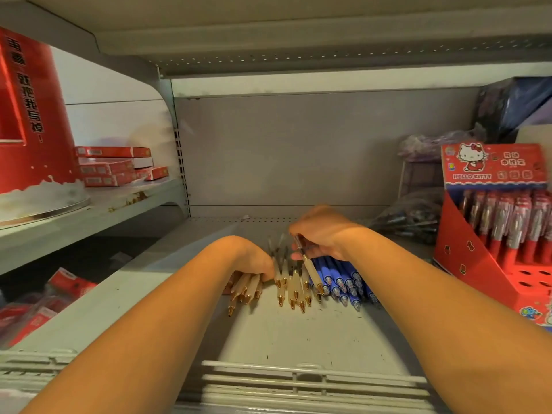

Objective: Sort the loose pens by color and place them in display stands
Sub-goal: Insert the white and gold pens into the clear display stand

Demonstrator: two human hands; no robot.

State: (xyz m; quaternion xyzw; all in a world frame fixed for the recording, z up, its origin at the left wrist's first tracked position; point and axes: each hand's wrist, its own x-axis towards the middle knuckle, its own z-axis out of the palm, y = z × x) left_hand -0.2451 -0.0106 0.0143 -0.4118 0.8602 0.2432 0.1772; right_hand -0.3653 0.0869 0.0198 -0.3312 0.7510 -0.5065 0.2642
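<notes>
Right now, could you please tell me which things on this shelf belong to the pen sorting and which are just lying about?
Job:
white pens, blue pens, left hand gripping a bunch, right hand holding a pen, stand (probably).

Lying about:
red boxes, red tub, purple bag.

Grey metal shelf (pixel 298 333) dead ahead, scuffed and speckled, a white wire rail (pixel 313 380) along its front edge and a plain grey back panel (pixel 298 150) behind. Overhead, the perforated underside of the upper shelf (pixel 298 59). Over on the neighbouring shelf (pixel 119 201), a tall red tub (pixel 33 115) with black lettering, and just beside it a loose stack of red boxes (pixel 110 165). Down low, red packets (pixel 38 306) lie in a heap. Far right, a dark wrapped bundle (pixel 513 106) sits up high.
</notes>
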